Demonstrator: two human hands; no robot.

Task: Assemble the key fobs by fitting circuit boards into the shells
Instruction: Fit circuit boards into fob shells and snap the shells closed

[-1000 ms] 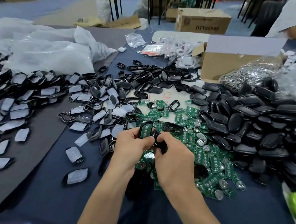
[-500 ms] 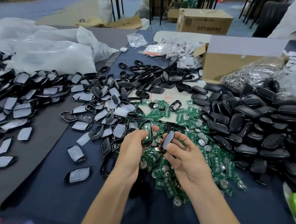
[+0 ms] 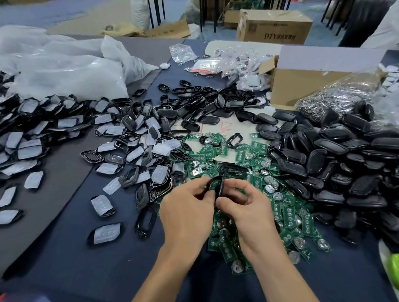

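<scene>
Head view: left hand and right hand pinch black shell halves; carton reads "DTY".

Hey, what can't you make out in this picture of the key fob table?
Head view.
1. Whether the circuit board sits fully in the shell: fingers of the left hand and right hand, both pinching it, cover the joint.
2. Green object: cut off by the right edge.
3. Red marks on the paper: partly covered, unreadable.

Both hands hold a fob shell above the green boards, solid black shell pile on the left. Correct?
No: head view shows the solid black shell pile on the person's right. Left hand and right hand hold a fob shell above the green boards.
</scene>
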